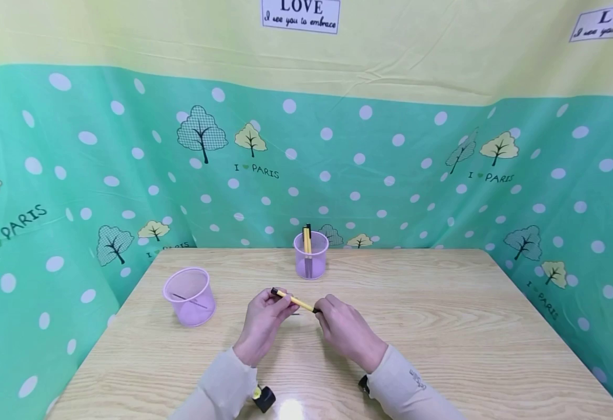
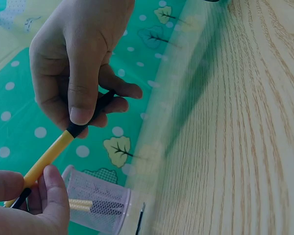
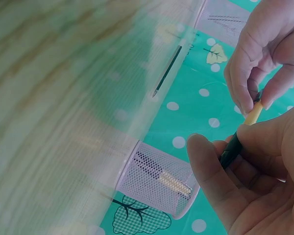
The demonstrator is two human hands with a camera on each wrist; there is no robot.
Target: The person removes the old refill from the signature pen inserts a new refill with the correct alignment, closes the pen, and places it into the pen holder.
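Observation:
A yellow ballpoint pen [image 1: 297, 301] with black ends is held in the air between both hands. My left hand [image 1: 261, 326] pinches its clip end between thumb and fingers. My right hand [image 1: 349, 330] grips the black tip section [image 2: 83, 125], thumb laid along it. In the right wrist view the left hand [image 3: 267, 54] is at the far end of the pen and the right hand [image 3: 259, 176] is curled round the dark grip. Below the hands a thin dark pen refill [image 3: 167, 71] lies on the wooden table, mostly covered by the left hand in the head view.
A lilac mesh cup [image 1: 317, 269] with yellow-and-black pens [image 1: 307, 242] stands at the table's back edge. Another lilac mesh cup [image 1: 196, 315], at the left, holds thin dark refills [image 1: 188, 300]. A patterned green curtain [image 1: 390, 204] hangs behind the wooden table [image 1: 469, 338].

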